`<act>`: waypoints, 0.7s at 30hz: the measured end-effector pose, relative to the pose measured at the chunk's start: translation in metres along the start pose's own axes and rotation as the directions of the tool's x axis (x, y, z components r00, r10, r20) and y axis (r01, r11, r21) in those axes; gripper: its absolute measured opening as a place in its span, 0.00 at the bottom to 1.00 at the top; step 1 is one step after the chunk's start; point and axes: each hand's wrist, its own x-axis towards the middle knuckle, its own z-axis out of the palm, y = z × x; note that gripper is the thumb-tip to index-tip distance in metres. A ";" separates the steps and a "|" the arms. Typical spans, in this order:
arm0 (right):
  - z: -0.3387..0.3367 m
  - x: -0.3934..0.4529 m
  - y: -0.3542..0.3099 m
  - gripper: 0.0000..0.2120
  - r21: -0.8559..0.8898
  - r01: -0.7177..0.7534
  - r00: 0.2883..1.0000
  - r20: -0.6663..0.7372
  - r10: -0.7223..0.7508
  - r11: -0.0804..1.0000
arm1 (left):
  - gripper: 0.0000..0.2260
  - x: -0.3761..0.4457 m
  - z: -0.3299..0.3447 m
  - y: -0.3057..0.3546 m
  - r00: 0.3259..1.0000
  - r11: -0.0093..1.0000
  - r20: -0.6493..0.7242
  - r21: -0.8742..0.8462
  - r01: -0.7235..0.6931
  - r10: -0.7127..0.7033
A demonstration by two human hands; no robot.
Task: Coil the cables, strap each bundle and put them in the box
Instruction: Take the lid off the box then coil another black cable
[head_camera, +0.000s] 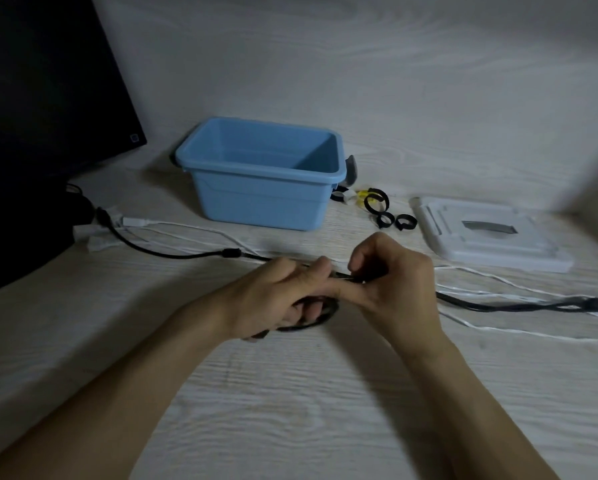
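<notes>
While the black cable (172, 253) runs across the counter (290, 393) roughly side to side, in front of the blue box (256, 195), we have both hands at its middle stretch. Its long axis goes from the dark monitor (41, 98) on the left of the box, past our hands, and off to the right, where the free length (498, 306) trails away. Our left hand (283, 299) is curled round a small loop of the cable (320, 322) just in front of the box, and our right hand (391, 278) pinches the cable right beside it, the two hands touching. The coming turn, we judge, depends on this: the slack to be drawn in lies to the right of the box, so the right hand is the nearer one to feed it, while the left keeps the loop.

White cables (519, 332) lie alongside the black one, in front of the box and to its right (thin, and partly tangled with it at the far right, as far as we can tell). The black straps (377, 202) sit just to the right of the box, near its corner, and the white lid (488, 237) lies further right. The box looks empty; we judge the task barely begun.
</notes>
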 end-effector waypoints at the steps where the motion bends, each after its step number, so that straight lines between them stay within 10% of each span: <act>1: -0.002 0.001 0.003 0.24 0.043 -0.021 1.000 0.019 0.020 0.999 | 0.23 0.000 0.000 0.002 0.999 0.999 0.035 -0.032 0.005 -0.004; 10: 0.010 -0.004 0.013 0.22 0.254 -0.334 0.874 0.445 0.197 0.908 | 0.26 0.010 -0.002 -0.015 0.986 0.870 -0.145 -0.493 0.001 -0.083; 21: -0.007 0.002 0.009 0.11 0.589 -0.741 0.630 0.776 0.031 0.322 | 0.24 0.018 0.012 -0.013 0.940 0.681 -0.155 -0.725 0.101 -0.303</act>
